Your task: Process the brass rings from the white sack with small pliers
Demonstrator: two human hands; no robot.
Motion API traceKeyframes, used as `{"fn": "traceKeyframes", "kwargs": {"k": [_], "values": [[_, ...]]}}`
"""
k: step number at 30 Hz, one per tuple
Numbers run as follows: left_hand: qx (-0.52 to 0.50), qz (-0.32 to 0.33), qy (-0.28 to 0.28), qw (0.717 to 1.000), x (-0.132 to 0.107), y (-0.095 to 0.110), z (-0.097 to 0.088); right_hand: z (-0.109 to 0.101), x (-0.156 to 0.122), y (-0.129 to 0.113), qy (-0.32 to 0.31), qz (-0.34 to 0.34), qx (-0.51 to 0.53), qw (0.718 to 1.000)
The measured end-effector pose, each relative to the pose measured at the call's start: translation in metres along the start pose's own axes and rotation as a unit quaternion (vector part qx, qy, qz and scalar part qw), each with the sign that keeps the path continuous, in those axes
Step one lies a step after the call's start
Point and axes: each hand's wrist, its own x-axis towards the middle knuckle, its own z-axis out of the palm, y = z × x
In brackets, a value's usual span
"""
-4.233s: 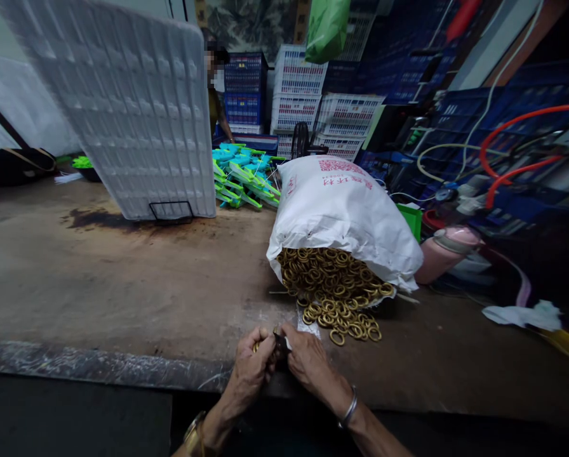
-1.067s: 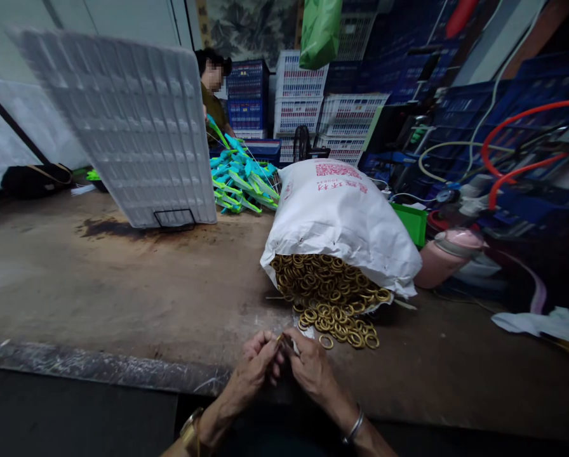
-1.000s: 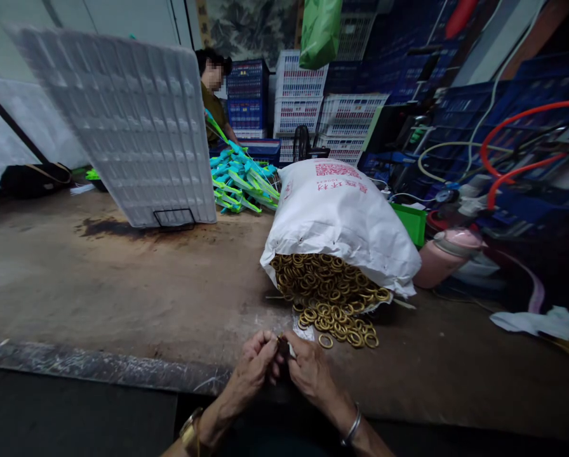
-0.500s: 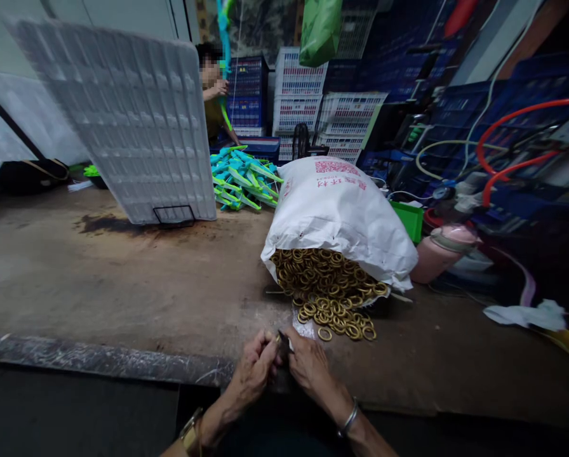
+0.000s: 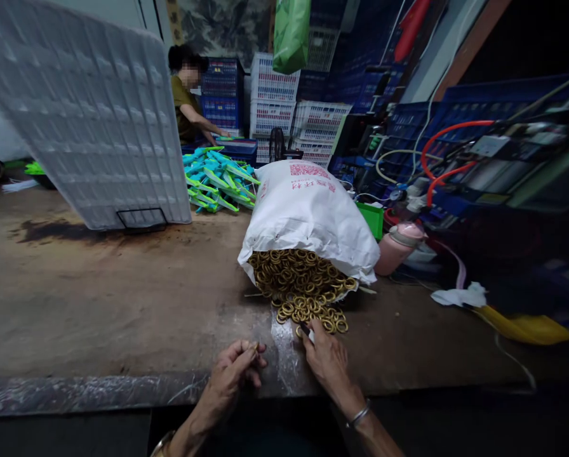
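Observation:
My left hand [image 5: 237, 368] is closed near the table's front edge, thumb and forefinger pinching a small gold-coloured ring [image 5: 254, 346] that is mostly hidden. Closed around a small tool with a dark tip and a pale part [image 5: 306, 330], my right hand [image 5: 327, 357] reaches the front of the loose ring pile. Its fingers hide most of the tool, so its kind cannot be told. Brass-coloured rings [image 5: 308, 309] spill onto the table from the open mouth of a white woven sack [image 5: 308, 209] printed in red.
A ribbed white panel [image 5: 117, 127] leans upright at left on a black wire stand [image 5: 141, 219]. Behind it lie blue-and-green plastic pieces [image 5: 218, 181], with a person [image 5: 184, 108] beyond. A pink bottle [image 5: 399, 247] and yellow item [image 5: 527, 327] are at right on the wooden table [image 5: 122, 298].
My hands, close together before, are now apart. The right hand with the tool has moved forward to the rings. My view has turned right; the person behind has lowered an arm.

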Motion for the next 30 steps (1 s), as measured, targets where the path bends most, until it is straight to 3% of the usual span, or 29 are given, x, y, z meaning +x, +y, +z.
{"fn": "traceKeyframes", "kwargs": {"k": [7, 12, 15, 18, 21, 24, 27, 30], "values": [[-0.145, -0.068, 0.021, 0.987, -0.002, 0.007, 0.006, -0.001, 0.002, -0.004, -0.007, 0.003, -0.003, 1.000], [-0.221, -0.138, -0.002, 0.965, 0.001, 0.005, 0.004, -0.002, -0.001, -0.007, 0.005, -0.004, 0.042, 0.999], [-0.209, -0.150, -0.008, 0.966, 0.004, 0.002, 0.008, -0.001, -0.001, -0.013, -0.006, -0.024, 0.110, 0.994], [-0.126, -0.086, -0.013, 0.988, 0.007, -0.002, 0.013, 0.001, 0.002, -0.023, -0.047, -0.017, 0.227, 0.973], [-0.005, -0.015, 0.000, 1.000, 0.010, -0.006, 0.014, 0.003, 0.006, -0.036, -0.119, 0.014, 0.382, 0.916], [0.085, 0.028, 0.020, 0.996, 0.010, -0.007, 0.012, 0.001, 0.006, -0.047, -0.210, 0.076, 0.512, 0.829], [0.132, 0.089, 0.024, 0.987, 0.008, -0.004, 0.011, -0.005, 0.003, -0.054, -0.289, 0.135, 0.580, 0.750], [0.169, 0.135, 0.014, 0.976, 0.007, 0.000, 0.011, -0.010, 0.000, -0.057, -0.337, 0.146, 0.612, 0.700]]}}
